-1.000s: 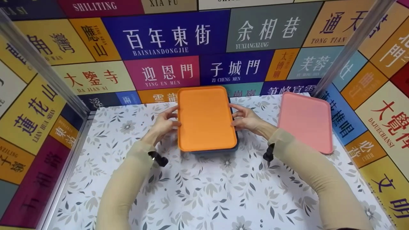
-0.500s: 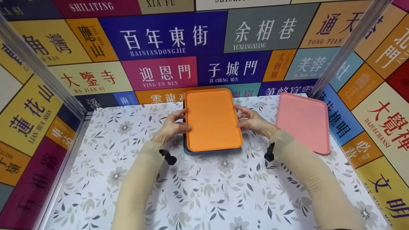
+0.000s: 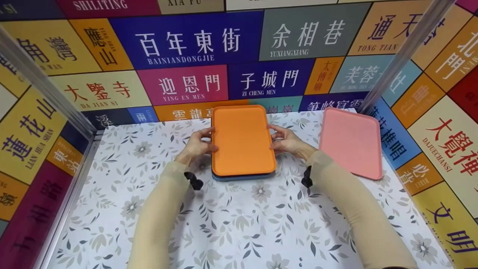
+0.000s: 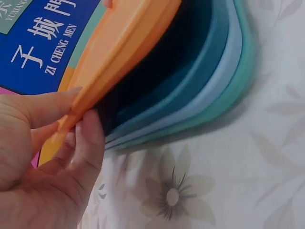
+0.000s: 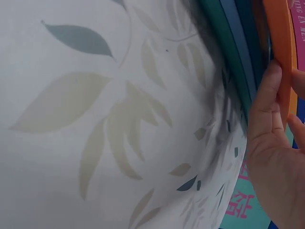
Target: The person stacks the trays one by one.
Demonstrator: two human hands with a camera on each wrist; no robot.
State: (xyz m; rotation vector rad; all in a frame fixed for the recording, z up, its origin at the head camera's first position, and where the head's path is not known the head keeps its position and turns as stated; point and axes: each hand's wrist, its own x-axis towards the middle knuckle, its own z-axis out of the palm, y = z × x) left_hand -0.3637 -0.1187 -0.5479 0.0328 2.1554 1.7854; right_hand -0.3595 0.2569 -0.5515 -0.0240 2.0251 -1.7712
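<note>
An orange tray is held by both hands over a stack of trays. My left hand pinches its left edge between thumb and fingers, and my right hand grips the right edge. In the left wrist view, a dark gap separates the orange tray from a dark blue tray. Below that lie a light blue tray and a green tray. From the right wrist, the fingers show under the orange rim, beside the stacked edges.
A pink tray lies on the right side of the table, beyond the right forearm. The table wears a white leaf-patterned cloth. Printed panels rise behind and at both sides, with metal posts at the corners.
The orange tray slid right over the stack, then back left a little. The stack's edge now shows along the front. Both hands keep their grip; the pink tray stays put.
</note>
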